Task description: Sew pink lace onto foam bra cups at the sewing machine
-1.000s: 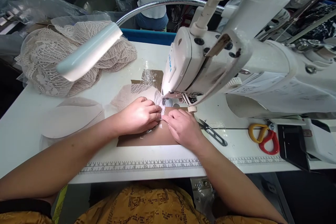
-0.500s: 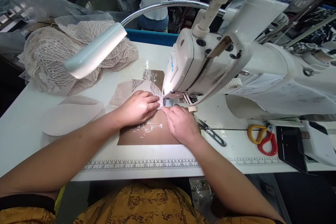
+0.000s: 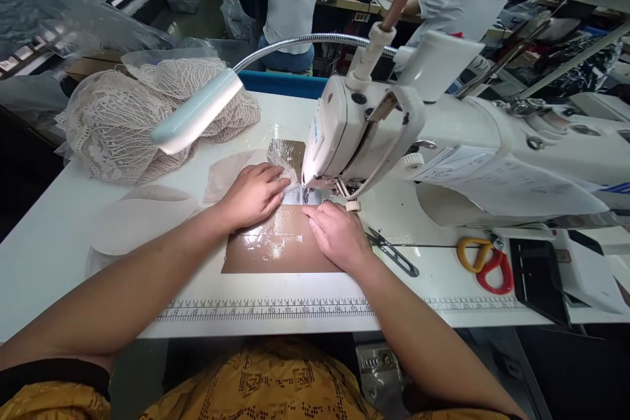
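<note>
My left hand (image 3: 256, 195) is closed on a pale lace piece (image 3: 285, 169), left of the sewing machine's needle area (image 3: 306, 195). Its fingertips cover part of the lace, and the thumb is hidden. To the right of the needle, my right hand (image 3: 340, 235) rests on the brown taped surface (image 3: 275, 249). Its fingers are drawn together at the tape's upper edge; whatever they pinch is too small to make out. A sheer pale fabric piece (image 3: 224, 174) spreads beyond my left hand. The white machine head (image 3: 327, 138) stands over the work spot.
Thread snips (image 3: 394, 252) lie right of my right hand, then scissors with yellow and red handles (image 3: 485, 266) and a black phone-like slab (image 3: 536, 275). A lace heap (image 3: 118, 125) sits behind the lamp (image 3: 197, 111). A ruler strip (image 3: 266, 310) lines the front edge. Two people sit beyond.
My left hand has shifted left with the lace, leaving more of the metal plate by the needle exposed. My right hand stays nearly in place. The camera view has tilted slightly.
</note>
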Demonstrator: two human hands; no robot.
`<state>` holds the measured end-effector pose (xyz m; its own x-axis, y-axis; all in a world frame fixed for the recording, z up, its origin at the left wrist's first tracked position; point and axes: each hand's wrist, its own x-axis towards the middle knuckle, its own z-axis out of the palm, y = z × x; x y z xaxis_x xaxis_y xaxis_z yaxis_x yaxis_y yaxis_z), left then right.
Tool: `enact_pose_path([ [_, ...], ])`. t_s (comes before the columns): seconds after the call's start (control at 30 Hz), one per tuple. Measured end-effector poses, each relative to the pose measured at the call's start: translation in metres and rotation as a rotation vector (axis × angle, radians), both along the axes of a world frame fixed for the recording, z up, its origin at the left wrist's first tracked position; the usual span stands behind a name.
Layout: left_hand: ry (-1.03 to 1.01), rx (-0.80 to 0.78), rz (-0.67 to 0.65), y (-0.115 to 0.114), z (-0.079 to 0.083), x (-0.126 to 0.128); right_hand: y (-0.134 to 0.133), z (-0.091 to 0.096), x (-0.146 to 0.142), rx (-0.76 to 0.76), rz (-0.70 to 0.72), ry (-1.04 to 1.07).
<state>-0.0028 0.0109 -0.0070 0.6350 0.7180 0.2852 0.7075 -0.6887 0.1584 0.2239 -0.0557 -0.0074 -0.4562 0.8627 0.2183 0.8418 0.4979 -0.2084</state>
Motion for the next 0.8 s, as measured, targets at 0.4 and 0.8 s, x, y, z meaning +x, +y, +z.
enact_pose_path([
  [0.4,0.165,-0.157,0.088,0.011,0.023,-0.018,0.002,0.001,0.002,-0.008,0.019,0.027],
  [0.8,0.304,-0.194,0.589,-0.075,0.096,-0.15,0.002,-0.006,0.005,0.048,0.058,0.041],
])
